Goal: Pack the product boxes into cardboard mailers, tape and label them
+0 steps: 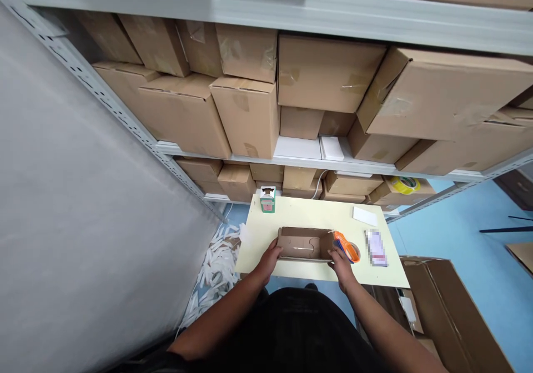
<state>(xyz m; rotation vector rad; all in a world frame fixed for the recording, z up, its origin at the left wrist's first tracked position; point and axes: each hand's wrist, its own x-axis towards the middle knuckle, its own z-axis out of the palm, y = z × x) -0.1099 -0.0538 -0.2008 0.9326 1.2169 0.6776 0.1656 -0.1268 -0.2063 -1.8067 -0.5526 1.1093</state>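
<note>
A small open cardboard box [305, 244] rests on a pale yellow table [300, 213], near its front edge. My left hand [270, 257] grips the box's left end, fingers curled on the wall. My right hand [340, 262] holds the box's right front corner. Right beside that hand lies an orange tape dispenser [346, 246], touching the box's right end.
A green and white carton [267, 200] stands at the table's back left; a white card [365, 216] and a packet [377, 248] lie at right. Shelves of cardboard boxes [250, 112] rise behind. White scraps [219, 267] litter the floor at left; a large box [449, 306] stands at right.
</note>
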